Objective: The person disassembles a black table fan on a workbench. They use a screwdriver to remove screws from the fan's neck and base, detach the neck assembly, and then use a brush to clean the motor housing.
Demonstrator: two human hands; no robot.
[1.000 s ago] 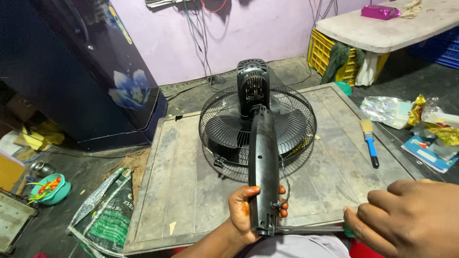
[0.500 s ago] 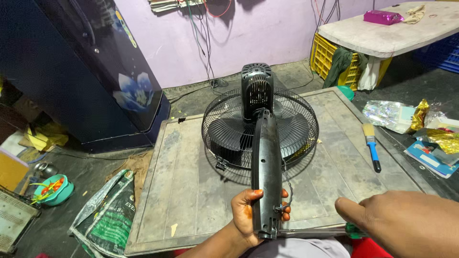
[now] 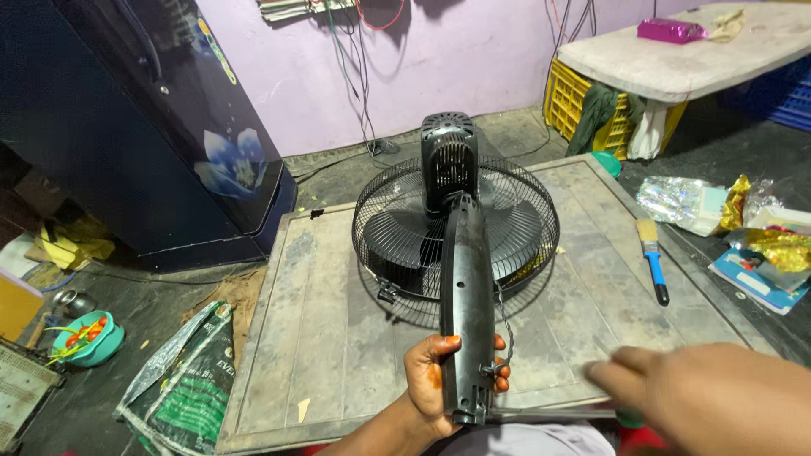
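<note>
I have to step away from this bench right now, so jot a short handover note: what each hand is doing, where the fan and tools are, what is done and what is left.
Left hand: closed around the lower end of the black fan stem, holding it up off the board.
Right hand: empty, blurred, low at the right near the stem's end, touching nothing.
Fan: caged head lies on the grey wooden board, motor housing on top; a thin wire hangs beside the stem.
Blue-handled paintbrush lies on the board's right side.
Done: fan laid flat, cage on.
Left: nothing looks opened or removed.
</note>
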